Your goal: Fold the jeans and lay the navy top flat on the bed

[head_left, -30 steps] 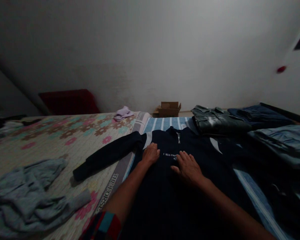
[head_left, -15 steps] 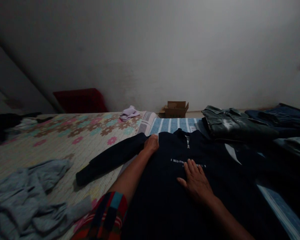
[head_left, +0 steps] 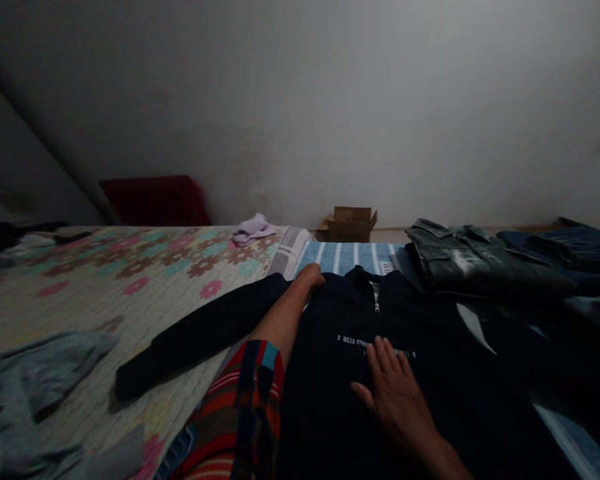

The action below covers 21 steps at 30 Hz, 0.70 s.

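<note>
The right hand (head_left: 399, 390) lies spread on the top (head_left: 325, 393); the left hand (head_left: 311, 275) is at its shoulder (head_left: 336, 285), whether pinching unclear. Smoothing seems the step; next calls for even pressure.

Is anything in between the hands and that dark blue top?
Nothing that I can see. The right hand lies flat on the dark blue top, and the left hand is right at its shoulder.

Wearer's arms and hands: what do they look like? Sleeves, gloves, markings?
Left hand and right hand: bare, no gloves. Left arm: plaid sleeve, red and dark checks, thin pale stripes, a teal patch near its edge, ending on the forearm. Right arm: bare where visible, no sleeve in frame. No cables seen.
</note>
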Each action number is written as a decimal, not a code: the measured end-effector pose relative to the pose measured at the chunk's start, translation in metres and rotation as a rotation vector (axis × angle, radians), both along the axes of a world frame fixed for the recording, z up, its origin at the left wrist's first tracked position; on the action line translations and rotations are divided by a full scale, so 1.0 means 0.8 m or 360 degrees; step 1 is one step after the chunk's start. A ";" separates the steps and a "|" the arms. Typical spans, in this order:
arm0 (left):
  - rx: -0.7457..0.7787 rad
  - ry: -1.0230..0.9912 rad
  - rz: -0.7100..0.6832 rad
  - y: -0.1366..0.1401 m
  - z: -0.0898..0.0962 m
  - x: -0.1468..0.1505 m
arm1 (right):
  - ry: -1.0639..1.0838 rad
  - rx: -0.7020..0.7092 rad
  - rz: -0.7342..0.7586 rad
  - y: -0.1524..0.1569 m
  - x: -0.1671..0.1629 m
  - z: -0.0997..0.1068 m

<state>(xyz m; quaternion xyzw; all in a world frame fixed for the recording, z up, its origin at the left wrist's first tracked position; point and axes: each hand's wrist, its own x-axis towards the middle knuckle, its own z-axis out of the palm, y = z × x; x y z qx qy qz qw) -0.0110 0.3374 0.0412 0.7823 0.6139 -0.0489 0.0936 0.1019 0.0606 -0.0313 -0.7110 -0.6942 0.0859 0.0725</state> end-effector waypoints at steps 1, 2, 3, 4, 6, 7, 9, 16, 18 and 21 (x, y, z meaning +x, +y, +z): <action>-0.0023 0.0013 0.0003 0.004 0.000 0.002 | 0.0011 0.0004 -0.0005 0.000 0.000 0.000; -0.0035 0.0027 0.0008 0.007 0.000 0.004 | 0.0024 0.0008 -0.0009 0.000 0.000 0.000; -0.0033 0.0042 0.0016 0.010 0.002 0.006 | 0.0036 0.0005 -0.0010 0.000 0.001 0.001; -0.0016 0.0055 0.0026 0.012 0.003 0.008 | 0.0044 -0.0001 -0.0014 0.000 0.001 0.001; 0.0066 0.0077 0.0053 0.015 0.006 0.012 | 0.0047 -0.0012 -0.0022 -0.001 0.001 0.001; 0.0119 0.0083 0.0064 0.014 0.006 0.013 | 0.0046 -0.0009 -0.0027 -0.001 0.001 0.002; 0.0215 0.0085 0.0070 0.009 0.004 0.014 | 0.0047 0.0015 -0.0029 -0.002 0.001 0.002; 0.0401 -0.0041 -0.0132 -0.049 -0.010 0.002 | 0.0062 0.0004 -0.0020 -0.004 0.001 0.005; 0.0406 -0.0085 -0.0277 -0.077 -0.007 -0.005 | 0.0058 0.0003 -0.0015 -0.005 0.001 0.007; 0.0345 -0.0121 -0.0521 -0.125 -0.003 -0.023 | 0.0048 -0.0003 -0.0016 -0.005 0.001 0.008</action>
